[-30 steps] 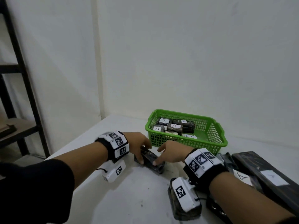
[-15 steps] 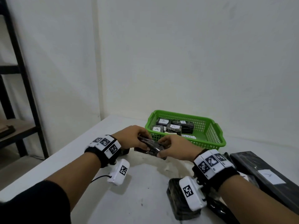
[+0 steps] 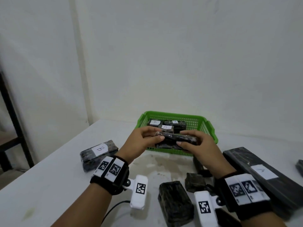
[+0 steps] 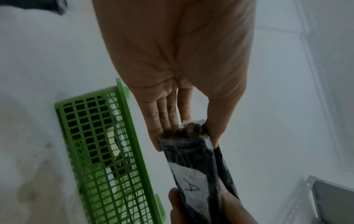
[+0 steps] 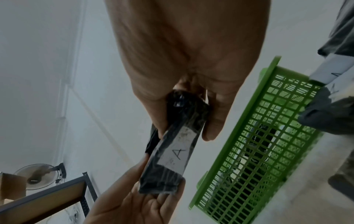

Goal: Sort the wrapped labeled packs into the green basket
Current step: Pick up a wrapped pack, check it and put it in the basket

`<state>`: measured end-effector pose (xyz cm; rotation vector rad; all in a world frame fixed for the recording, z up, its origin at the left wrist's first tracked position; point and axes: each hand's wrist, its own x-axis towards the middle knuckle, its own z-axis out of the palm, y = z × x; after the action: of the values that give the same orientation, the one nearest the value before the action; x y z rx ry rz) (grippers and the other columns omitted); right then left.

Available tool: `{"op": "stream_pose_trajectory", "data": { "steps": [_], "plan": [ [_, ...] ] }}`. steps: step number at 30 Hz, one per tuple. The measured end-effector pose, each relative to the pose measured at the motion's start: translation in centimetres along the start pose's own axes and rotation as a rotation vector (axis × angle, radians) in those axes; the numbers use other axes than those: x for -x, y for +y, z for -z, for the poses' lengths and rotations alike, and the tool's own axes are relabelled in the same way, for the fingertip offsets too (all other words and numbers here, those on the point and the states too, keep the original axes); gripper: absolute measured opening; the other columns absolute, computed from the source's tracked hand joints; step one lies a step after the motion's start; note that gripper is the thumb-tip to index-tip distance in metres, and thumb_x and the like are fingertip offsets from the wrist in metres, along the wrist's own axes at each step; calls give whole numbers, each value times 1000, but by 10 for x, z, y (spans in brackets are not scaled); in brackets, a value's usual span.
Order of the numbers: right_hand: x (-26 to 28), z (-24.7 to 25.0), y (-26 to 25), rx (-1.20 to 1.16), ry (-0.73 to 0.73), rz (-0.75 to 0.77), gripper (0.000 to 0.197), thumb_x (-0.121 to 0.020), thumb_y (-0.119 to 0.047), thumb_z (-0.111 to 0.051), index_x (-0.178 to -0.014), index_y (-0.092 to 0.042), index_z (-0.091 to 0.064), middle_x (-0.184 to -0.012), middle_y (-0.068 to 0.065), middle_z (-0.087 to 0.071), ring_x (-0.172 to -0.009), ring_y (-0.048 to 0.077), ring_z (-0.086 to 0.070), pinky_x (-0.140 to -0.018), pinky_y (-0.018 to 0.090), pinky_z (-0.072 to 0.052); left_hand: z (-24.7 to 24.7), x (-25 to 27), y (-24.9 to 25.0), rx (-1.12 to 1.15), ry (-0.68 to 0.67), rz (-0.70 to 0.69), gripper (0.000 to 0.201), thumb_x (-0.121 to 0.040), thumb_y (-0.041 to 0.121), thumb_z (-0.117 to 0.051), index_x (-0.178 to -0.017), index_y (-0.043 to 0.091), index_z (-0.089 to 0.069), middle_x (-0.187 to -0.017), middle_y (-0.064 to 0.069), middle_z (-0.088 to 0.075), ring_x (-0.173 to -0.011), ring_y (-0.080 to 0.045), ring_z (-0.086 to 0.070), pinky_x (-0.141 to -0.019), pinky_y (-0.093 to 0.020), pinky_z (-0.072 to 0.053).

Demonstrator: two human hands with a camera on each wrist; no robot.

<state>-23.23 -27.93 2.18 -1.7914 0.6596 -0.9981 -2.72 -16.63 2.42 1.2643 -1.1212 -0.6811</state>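
head: high, looking forward-down over table (image 3: 49,185) | wrist views: close along each palm | all share green basket (image 3: 208,128) and A-labelled pack (image 4: 193,174)

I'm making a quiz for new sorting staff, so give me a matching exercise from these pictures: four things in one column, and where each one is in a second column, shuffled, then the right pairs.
Things:
1. pack marked A with a label facing down
2. pack marked B
3. long pack marked A
4. green basket

Places:
a. on the table, left of the left hand
b. at the back of the table, near the wall
c. held between both hands, the right hand at its other end
d. on the table, right of the right arm

Pairs: 1-c, 2-a, 3-d, 4-b
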Motion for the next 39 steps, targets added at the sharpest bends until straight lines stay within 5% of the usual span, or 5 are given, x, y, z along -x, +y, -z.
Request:
{"op": "stream_pose_trajectory", "data": {
  "steps": [9, 15, 22, 30, 39],
  "plan": [
    [-5, 7, 9, -94, -36, 16, 30, -78, -12, -88, -106, -20, -80, -99, -3, -82, -96, 11, -77, -84, 23, -60, -11, -10, -11, 157, 45, 61, 28, -87, -1, -74, -114, 6, -75, -108, -21, -77, -106, -38, -73, -93, -45, -59],
    [-4, 11, 18, -91, 54, 18, 23, -82, -8, -85, -103, -14, -80, -96, 1, -82, -95, 16, -78, -91, 37, -63, -13, -6, -17, 208, 6, 78, 29, -90, 3, -71, -119, 0, -69, -113, -20, -76, -106, -32, -74, -91, -43, -61],
    [6, 0, 21, -50, 95, 68, 19, -77, -16, -91, -91, -23, -82, -83, -7, -81, -79, 8, -77, -68, 15, -58, -26, 1, -21, 113, 6, 3, 28, -91, 1, -71, -119, 7, -70, -109, -17, -77, -99, -27, -76, -89, -35, -61],
    [10, 10, 14, -95, 38, 61, 29, -78, -10, -89, -104, -20, -80, -102, -3, -82, -102, 10, -76, -97, 34, -59, -16, 1, -23, 218, 35, -12, 37, -85, 5, -77, -121, 9, -70, -115, -14, -76, -108, -28, -73, -93, -40, -59],
    [15, 2, 13, -56, 55, 115, 30, -73, -8, -92, -97, -22, -80, -94, -6, -81, -88, 5, -76, -76, 17, -58, -22, 9, -18, 33, -17, -99, 38, -87, -5, -72, -122, 12, -70, -114, -1, -77, -106, -20, -74, -94, -32, -59]
  ]
}}
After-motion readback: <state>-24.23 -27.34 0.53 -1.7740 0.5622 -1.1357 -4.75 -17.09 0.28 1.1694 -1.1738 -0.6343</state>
